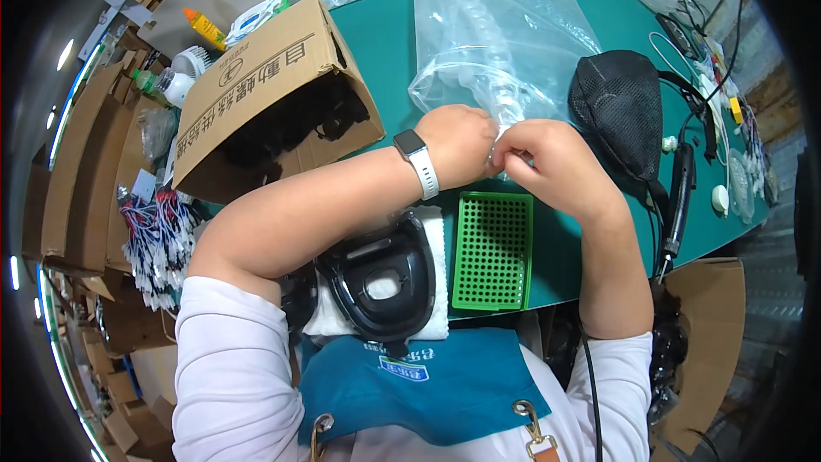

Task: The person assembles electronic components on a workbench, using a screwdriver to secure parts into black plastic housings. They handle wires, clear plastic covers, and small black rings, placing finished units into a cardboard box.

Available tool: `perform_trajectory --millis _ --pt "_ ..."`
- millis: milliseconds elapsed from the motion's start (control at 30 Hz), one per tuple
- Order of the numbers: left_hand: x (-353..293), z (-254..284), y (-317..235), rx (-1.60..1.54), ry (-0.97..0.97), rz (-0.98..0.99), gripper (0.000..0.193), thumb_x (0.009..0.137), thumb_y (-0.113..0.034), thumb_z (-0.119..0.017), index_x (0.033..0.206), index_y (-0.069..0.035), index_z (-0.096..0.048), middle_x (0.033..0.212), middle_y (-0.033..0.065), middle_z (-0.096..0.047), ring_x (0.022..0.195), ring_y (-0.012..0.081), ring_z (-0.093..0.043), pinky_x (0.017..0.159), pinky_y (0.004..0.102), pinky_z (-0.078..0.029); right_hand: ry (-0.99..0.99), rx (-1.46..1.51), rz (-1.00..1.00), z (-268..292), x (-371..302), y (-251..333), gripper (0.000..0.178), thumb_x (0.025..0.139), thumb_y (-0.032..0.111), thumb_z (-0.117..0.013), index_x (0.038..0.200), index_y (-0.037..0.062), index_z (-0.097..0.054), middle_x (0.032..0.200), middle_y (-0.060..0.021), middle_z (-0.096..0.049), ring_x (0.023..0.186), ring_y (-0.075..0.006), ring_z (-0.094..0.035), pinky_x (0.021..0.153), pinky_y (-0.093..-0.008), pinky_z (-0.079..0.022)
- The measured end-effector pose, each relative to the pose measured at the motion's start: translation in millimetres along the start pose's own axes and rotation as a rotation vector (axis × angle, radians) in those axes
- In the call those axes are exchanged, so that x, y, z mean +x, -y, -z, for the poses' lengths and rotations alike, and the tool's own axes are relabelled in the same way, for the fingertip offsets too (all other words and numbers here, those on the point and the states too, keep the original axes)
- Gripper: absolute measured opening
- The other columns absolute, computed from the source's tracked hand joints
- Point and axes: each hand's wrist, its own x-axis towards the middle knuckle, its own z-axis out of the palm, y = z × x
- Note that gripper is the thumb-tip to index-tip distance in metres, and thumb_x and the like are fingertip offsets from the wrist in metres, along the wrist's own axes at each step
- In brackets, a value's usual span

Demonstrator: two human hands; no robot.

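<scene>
A large clear plastic bag (539, 43) lies on the green table, its near end gathered into a narrow neck. My left hand (455, 144), a watch on its wrist, is closed around this neck. Against it, my right hand (556, 167) has its fingers curled in and pinches the bunched plastic. The fingertips are partly hidden where the hands meet. Just below them sits a green tray (493, 252) with rows of small holes. Left of the tray, a black molded plastic part (385, 278) rests on a white cloth (439, 291).
An open cardboard box (256, 85) with black parts inside stands at the left, beside bundled wires (158, 244). On the right are a black mesh pouch (617, 107) and a dark corded pen-shaped tool (681, 197). An orange-capped bottle (205, 28) stands behind the box.
</scene>
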Motion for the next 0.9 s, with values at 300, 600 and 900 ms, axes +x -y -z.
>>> perform_trajectory --millis 300,600,900 --pt "-4 -9 -2 -0.03 -0.147 -0.004 0.035 0.068 -0.031 -0.075 0.087 -0.007 -0.058 0.08 0.0096 -0.059 0.078 0.0302 -0.059 0.068 0.041 -0.048 -0.315 -0.623 -0.103 0 -2 -15 0.02 0.076 0.014 -0.06 0.09 0.0021 -0.069 0.118 -0.0216 -0.057 0.107 -0.0344 -0.056 0.092 -0.0387 -0.045" --pt "-35 37 -5 0.074 -0.326 -0.059 0.035 0.068 -0.025 -0.074 0.089 -0.006 -0.055 0.08 0.009 -0.055 0.076 0.0287 -0.058 0.065 0.0392 -0.048 -0.376 -0.245 -0.02 -9 3 10 0.009 0.076 0.007 -0.064 0.082 0.0012 -0.066 0.087 -0.0137 -0.061 0.08 -0.0298 -0.059 0.07 -0.0399 -0.047" --pt "-154 82 -13 0.116 -0.387 0.166 0.032 0.069 -0.022 -0.074 0.087 -0.001 -0.057 0.093 0.011 -0.057 0.083 0.0289 -0.058 0.072 0.035 -0.048 -0.298 -0.365 0.007 -37 16 -4 0.017 0.076 0.004 -0.061 0.092 0.0014 -0.066 0.1 -0.0122 -0.063 0.093 -0.0314 -0.06 0.082 -0.0387 -0.048"
